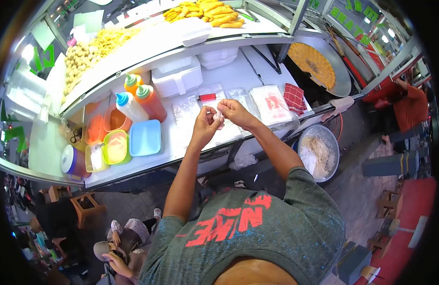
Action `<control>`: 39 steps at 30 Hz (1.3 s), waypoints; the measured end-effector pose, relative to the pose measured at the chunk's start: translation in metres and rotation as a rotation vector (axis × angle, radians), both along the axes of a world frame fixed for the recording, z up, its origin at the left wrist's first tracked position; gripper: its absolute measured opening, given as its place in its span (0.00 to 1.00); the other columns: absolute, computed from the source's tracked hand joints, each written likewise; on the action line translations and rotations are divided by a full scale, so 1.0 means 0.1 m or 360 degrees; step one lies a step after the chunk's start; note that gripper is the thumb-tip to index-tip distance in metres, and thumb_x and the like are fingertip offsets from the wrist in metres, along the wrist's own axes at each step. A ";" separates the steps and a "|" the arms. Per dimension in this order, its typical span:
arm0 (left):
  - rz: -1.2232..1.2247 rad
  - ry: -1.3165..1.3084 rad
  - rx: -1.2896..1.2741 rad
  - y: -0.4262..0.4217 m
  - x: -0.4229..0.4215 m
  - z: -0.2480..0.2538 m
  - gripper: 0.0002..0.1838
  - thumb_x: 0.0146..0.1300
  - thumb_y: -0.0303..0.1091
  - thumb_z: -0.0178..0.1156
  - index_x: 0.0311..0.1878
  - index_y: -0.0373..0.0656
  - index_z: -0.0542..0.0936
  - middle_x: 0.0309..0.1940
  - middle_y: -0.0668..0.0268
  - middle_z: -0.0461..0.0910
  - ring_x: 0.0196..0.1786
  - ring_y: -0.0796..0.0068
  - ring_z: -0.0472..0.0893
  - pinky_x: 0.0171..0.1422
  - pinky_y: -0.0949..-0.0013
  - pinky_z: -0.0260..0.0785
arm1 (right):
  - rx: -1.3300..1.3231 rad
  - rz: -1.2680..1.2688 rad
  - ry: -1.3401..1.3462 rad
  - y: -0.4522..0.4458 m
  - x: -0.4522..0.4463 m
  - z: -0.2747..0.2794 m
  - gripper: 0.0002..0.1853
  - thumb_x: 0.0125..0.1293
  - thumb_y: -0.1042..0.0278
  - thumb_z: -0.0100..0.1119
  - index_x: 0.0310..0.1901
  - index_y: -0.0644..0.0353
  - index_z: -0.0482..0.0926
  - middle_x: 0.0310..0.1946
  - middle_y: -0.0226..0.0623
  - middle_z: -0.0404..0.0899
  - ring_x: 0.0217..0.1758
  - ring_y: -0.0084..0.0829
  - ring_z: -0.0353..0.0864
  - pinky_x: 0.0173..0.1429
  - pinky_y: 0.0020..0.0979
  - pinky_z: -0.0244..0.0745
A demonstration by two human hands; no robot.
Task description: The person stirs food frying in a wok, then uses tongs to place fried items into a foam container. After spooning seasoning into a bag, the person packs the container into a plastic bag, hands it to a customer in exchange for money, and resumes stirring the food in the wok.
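Note:
My left hand (pixel 206 124) and my right hand (pixel 235 113) meet above the counter's front edge, fingers closed around a small pale item (pixel 219 115) too small to identify. Beneath and beside them lie clear plastic bags (pixel 185 110) with a red item (pixel 207 97) on top. A stack of white plastic bags (pixel 271 103) lies right of my right hand, beside a red checked cloth (pixel 294 98). Left of my left hand are a blue-lidded box (pixel 145 137) and sauce bottles (pixel 150 102). White foam boxes (pixel 177 78) are stacked behind my hands.
Fried food (pixel 205 12) and round balls (pixel 78 64) sit on the upper shelf. A large pan (pixel 341 71) holds oil at the right, above a metal bowl (pixel 318 153) of flour-like powder. A seated person (pixel 119 256) is behind at lower left; another person (pixel 410 107) is far right.

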State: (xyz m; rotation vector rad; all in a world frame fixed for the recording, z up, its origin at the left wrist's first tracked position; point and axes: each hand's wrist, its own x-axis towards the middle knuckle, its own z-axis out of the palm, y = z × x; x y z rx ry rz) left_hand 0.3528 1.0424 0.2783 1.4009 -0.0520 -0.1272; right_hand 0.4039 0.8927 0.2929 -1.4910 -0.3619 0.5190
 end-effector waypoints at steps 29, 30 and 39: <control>0.0221 0.0138 0.0984 0.58 -1.93 -0.72 0.10 0.58 0.26 0.60 0.45 0.41 0.80 0.29 0.59 0.81 0.30 0.64 0.81 0.36 0.64 0.72 | -0.1500 -0.0856 -0.1122 -0.58 1.09 1.46 0.10 0.56 0.65 0.65 0.31 0.62 0.78 0.29 0.45 0.80 0.33 0.37 0.81 0.36 0.34 0.73; 0.0241 0.0238 0.1043 0.72 -2.13 -1.11 0.12 0.59 0.28 0.60 0.47 0.41 0.79 0.31 0.58 0.82 0.31 0.61 0.82 0.37 0.61 0.73 | -0.1351 -0.0612 -0.1399 -0.07 1.19 1.55 0.08 0.57 0.67 0.63 0.32 0.62 0.79 0.28 0.44 0.80 0.30 0.36 0.80 0.35 0.32 0.73; 0.0983 0.1459 0.1642 1.53 -3.79 -2.53 0.18 0.62 0.44 0.55 0.36 0.37 0.82 0.35 0.42 0.78 0.40 0.43 0.79 0.45 0.50 0.71 | 0.0299 0.0600 -0.1053 5.14 0.81 1.95 0.18 0.56 0.52 0.65 0.32 0.61 0.85 0.18 0.40 0.81 0.22 0.40 0.81 0.35 0.38 0.76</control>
